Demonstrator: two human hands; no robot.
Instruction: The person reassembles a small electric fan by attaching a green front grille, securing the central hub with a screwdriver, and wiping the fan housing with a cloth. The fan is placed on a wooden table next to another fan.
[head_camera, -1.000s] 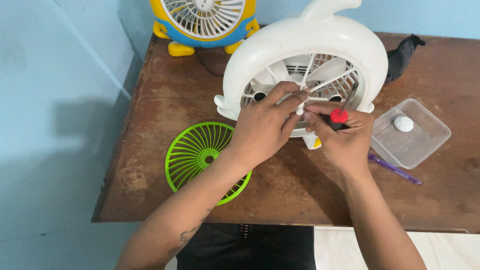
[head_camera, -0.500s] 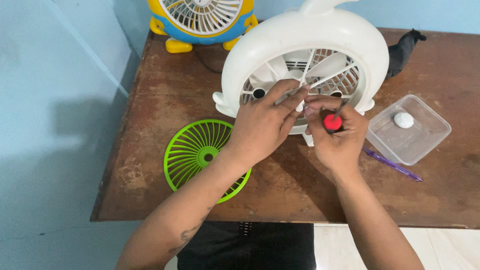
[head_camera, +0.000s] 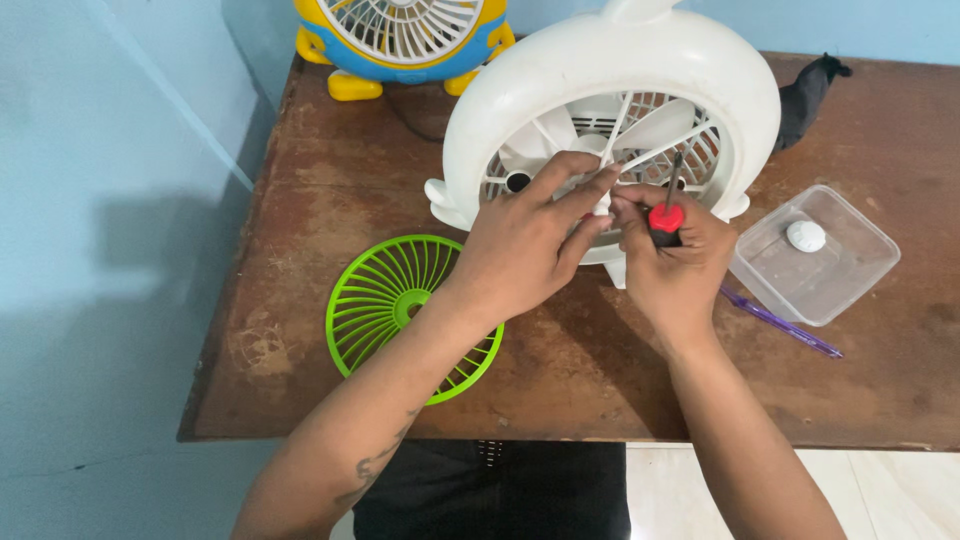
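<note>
Step in hand, judged: work at hub of white fan (head_camera: 610, 75), front grille off, fan upright at table (head_camera: 600, 390) centre. Left hand (head_camera: 520, 250) fingertips pinch small part at hub. Right hand (head_camera: 675, 265) closed around red-handled screwdriver (head_camera: 666, 215), shaft pointing up toward blades. Next move likely calls for steady tip alignment; fastener itself hidden by fingers. Count: two fans, second one yellow-blue (head_camera: 405, 40) at far edge; one green grille (head_camera: 405, 310); one clear container (head_camera: 815, 255); one purple pen (head_camera: 780, 322)

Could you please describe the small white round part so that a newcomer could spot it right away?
On the brown wooden table, look past the big white fan to the clear plastic tub at the right. The white knob lies inside it, the only thing there.
</note>
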